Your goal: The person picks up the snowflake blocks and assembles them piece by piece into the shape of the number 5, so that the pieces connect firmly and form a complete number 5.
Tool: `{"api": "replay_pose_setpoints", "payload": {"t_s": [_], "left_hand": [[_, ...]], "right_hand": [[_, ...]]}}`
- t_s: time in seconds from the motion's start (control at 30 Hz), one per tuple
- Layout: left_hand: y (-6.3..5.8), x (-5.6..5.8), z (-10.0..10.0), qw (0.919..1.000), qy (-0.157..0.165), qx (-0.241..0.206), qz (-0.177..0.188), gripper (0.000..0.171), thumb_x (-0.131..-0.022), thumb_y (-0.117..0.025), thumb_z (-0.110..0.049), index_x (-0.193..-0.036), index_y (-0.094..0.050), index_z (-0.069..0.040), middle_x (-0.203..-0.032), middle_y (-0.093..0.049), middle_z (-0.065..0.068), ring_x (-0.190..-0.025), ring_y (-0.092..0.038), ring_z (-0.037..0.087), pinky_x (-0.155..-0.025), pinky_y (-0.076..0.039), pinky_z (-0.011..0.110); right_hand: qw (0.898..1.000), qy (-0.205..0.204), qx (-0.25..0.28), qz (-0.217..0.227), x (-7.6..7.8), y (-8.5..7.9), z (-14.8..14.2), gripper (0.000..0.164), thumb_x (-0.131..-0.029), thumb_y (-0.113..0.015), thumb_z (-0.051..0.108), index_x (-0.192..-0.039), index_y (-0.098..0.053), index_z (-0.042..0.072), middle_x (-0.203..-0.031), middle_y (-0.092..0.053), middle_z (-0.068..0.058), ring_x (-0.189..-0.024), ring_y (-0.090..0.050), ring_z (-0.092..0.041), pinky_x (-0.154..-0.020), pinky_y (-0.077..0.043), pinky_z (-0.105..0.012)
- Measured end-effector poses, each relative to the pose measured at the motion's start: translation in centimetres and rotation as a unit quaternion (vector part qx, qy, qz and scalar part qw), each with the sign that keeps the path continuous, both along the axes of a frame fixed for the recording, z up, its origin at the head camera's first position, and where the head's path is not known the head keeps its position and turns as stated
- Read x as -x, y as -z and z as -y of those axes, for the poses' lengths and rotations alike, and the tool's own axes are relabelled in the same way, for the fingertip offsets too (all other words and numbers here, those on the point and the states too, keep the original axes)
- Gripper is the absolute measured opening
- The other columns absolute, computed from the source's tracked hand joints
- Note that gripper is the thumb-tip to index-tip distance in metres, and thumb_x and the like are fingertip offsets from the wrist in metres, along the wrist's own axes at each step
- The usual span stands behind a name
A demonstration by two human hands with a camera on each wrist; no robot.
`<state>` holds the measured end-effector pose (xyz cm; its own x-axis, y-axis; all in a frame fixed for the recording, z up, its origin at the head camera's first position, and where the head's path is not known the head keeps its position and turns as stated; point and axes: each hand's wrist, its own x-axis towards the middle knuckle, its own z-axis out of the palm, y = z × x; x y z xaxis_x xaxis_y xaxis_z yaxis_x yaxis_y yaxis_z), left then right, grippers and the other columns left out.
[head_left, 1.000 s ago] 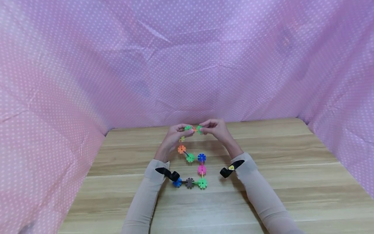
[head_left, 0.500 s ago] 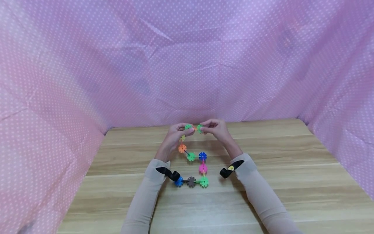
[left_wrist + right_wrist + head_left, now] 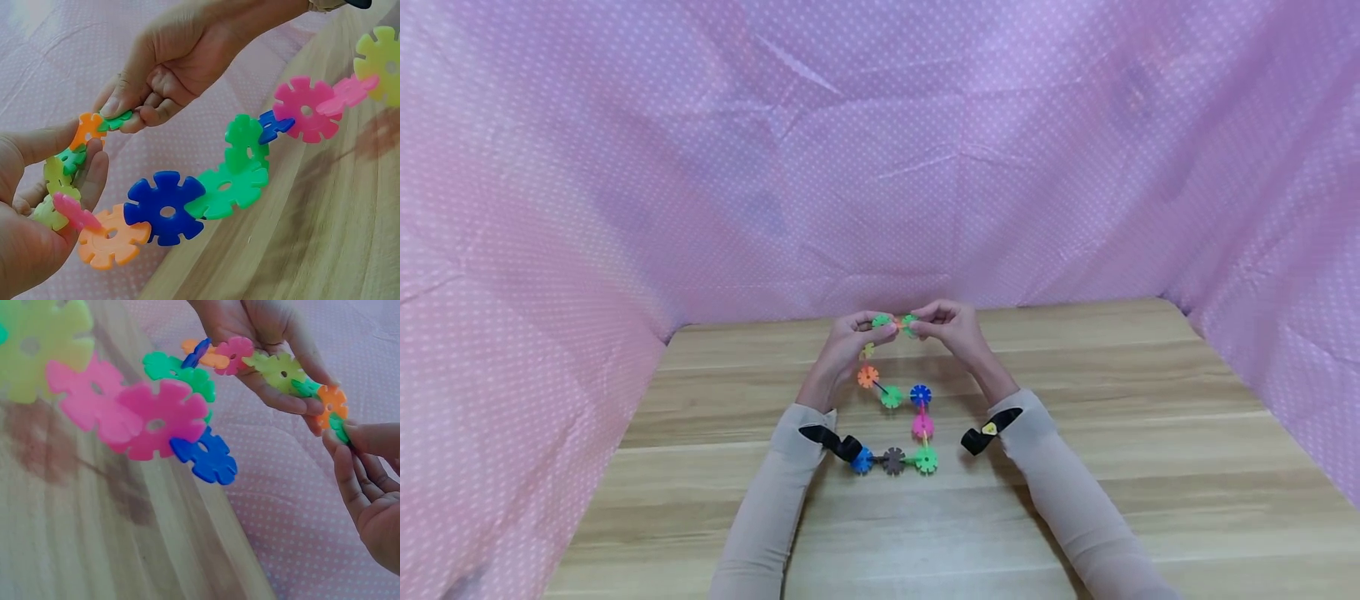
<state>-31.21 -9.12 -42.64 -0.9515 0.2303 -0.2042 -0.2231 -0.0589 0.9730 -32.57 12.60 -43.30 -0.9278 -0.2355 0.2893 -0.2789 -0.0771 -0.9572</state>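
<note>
A chain of interlocking plastic snowflake discs hangs from the hands over the table. My left hand point(image 3: 842, 348) pinches an orange disc point(image 3: 86, 131) near the chain's end, with thumb on one side and fingers on the other. Behind that, yellow discs point(image 3: 281, 372) lie along the same hand's fingers. My right hand point(image 3: 958, 335) pinches a green disc point(image 3: 339, 428) between thumb and forefinger, its edge meeting the orange disc. Lower down the chain are an orange disc point(image 3: 868, 377), a dark blue disc point(image 3: 165, 209) and a pink disc point(image 3: 922, 427).
The chain's near stretch has a green disc point(image 3: 927, 460), a brown disc point(image 3: 893, 461) and a blue disc point(image 3: 862, 460) by the left sleeve. Pink dotted cloth point(image 3: 880, 167) surrounds the wooden table point(image 3: 1120, 450). Black straps point(image 3: 992, 431) circle both wrists.
Both hands stay together, still pinching the discs, and sit slightly higher in the head view. The green disc in the right hand has turned a little. The hanging chain has shifted slightly right and upward.
</note>
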Motion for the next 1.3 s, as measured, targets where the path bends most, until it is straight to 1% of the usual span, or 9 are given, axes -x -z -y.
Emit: {"api": "replay_pose_setpoints", "payload": {"t_s": [0.13,0.27,0.4,0.6,0.67,0.83,0.93,1.07,1.3], "left_hand": [[0.1,0.1,0.1,0.9997,0.013,-0.015,-0.01,0.03,-0.09,-0.08,-0.023,-0.114,-0.07,-0.009,-0.106,-0.075,0.0,-0.133,-0.057,0.04,-0.119,-0.021,0.074],[0.2,0.3,0.3,0.9997,0.021,-0.005,-0.01,0.026,-0.09,-0.08,-0.023,-0.112,-0.071,-0.011,-0.105,-0.076,0.0,-0.13,-0.06,0.039,-0.119,-0.019,0.074],[0.2,0.4,0.5,0.9993,0.033,0.015,-0.005,0.028,-0.091,-0.079,-0.024,-0.114,-0.07,-0.012,-0.106,-0.076,-0.001,-0.123,-0.066,0.03,-0.116,-0.026,0.076],[0.1,0.4,0.7,0.9979,0.052,0.025,-0.028,0.034,-0.094,-0.076,-0.022,-0.122,-0.067,-0.007,-0.106,-0.075,0.0,-0.113,-0.07,0.022,-0.116,-0.038,0.065],[0.0,0.5,0.7,0.9973,0.059,0.025,-0.036,0.035,-0.094,-0.076,-0.021,-0.124,-0.066,-0.005,-0.105,-0.075,0.001,-0.115,-0.069,0.026,-0.117,-0.039,0.062],[-0.1,0.6,0.5,0.9961,0.07,0.027,-0.046,0.033,-0.093,-0.076,-0.02,-0.121,-0.066,-0.004,-0.104,-0.076,0.002,-0.125,-0.062,0.04,-0.117,-0.039,0.059],[0.0,0.8,0.4,0.9957,0.073,0.036,-0.045,0.031,-0.094,-0.075,-0.021,-0.12,-0.067,-0.005,-0.105,-0.076,0.002,-0.126,-0.06,0.043,-0.116,-0.04,0.061],[0.1,1.0,0.5,0.9943,0.087,0.047,-0.04,0.037,-0.097,-0.071,-0.023,-0.127,-0.064,-0.004,-0.117,-0.074,0.009,-0.129,-0.058,0.042,-0.114,-0.041,0.062],[0.0,1.0,2.2,0.9896,0.103,0.088,-0.047,0.055,-0.093,-0.075,-0.035,-0.142,-0.056,-0.017,-0.141,-0.061,0.009,-0.133,-0.055,0.029,-0.119,-0.036,0.057]], "right_hand": [[1.0,-0.017,-0.015,0.007,0.1,-0.3,-0.4,0.021,-0.089,-0.072,-0.008,-0.107,-0.066,-0.017,-0.083,-0.075,-0.006,-0.067,-0.068,-0.009,-0.067,-0.061,-0.023],[0.998,-0.042,-0.027,0.033,0.2,-0.7,-0.8,0.025,-0.091,-0.071,-0.006,-0.112,-0.064,-0.018,-0.081,-0.075,0.002,-0.071,-0.071,-0.01,-0.072,-0.063,-0.026],[0.995,-0.058,-0.052,0.062,0.3,-1.2,-1.3,0.027,-0.091,-0.072,-0.004,-0.114,-0.064,-0.017,-0.083,-0.075,0.004,-0.075,-0.073,-0.014,-0.077,-0.064,-0.032],[0.988,-0.082,-0.1,0.08,0.7,-1.9,-2.0,0.028,-0.091,-0.074,0.0,-0.114,-0.067,-0.012,-0.087,-0.078,0.001,-0.079,-0.075,-0.015,-0.08,-0.065,-0.039],[0.986,-0.089,-0.112,0.089,0.8,-2.3,-2.2,0.028,-0.09,-0.075,0.0,-0.115,-0.068,-0.011,-0.088,-0.078,-0.001,-0.08,-0.076,-0.016,-0.081,-0.065,-0.04],[0.98,-0.098,-0.128,0.116,0.8,-2.9,-2.5,0.03,-0.09,-0.074,-0.001,-0.117,-0.067,-0.011,-0.089,-0.077,-0.001,-0.082,-0.075,-0.017,-0.091,-0.06,-0.054],[0.979,-0.099,-0.129,0.123,0.8,-3.0,-2.5,0.032,-0.09,-0.073,-0.002,-0.119,-0.065,-0.013,-0.089,-0.077,0.0,-0.082,-0.075,-0.017,-0.095,-0.057,-0.06],[0.978,-0.094,-0.129,0.13,0.8,-3.0,-2.4,0.032,-0.091,-0.072,-0.003,-0.12,-0.065,-0.014,-0.089,-0.077,0.0,-0.084,-0.076,-0.019,-0.096,-0.056,-0.06],[0.98,-0.08,-0.127,0.132,1.3,-3.2,-2.5,0.03,-0.092,-0.07,-0.005,-0.119,-0.064,-0.014,-0.085,-0.076,0.001,-0.084,-0.076,-0.02,-0.091,-0.061,-0.051]]}}
